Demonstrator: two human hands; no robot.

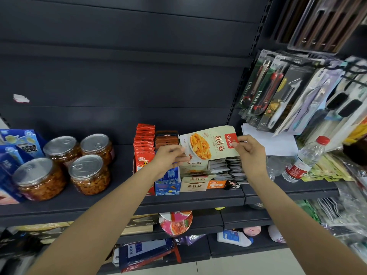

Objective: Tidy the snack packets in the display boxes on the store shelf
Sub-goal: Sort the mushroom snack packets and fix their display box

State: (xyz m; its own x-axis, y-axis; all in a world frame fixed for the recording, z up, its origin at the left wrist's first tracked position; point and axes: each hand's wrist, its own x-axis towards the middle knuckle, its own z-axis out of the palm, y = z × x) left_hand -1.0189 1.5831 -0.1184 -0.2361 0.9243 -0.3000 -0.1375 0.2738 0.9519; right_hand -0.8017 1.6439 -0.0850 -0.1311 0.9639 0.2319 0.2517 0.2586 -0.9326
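Both hands holding one beige snack packet above its display box.

Left hand is pinching the left edge, blurred; right hand is pinching the right corner. Packets behind are being hidden.

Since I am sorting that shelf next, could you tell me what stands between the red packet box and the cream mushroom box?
In the head view, a blue box of brown packets stands between the red packet box and the cream mushroom box.
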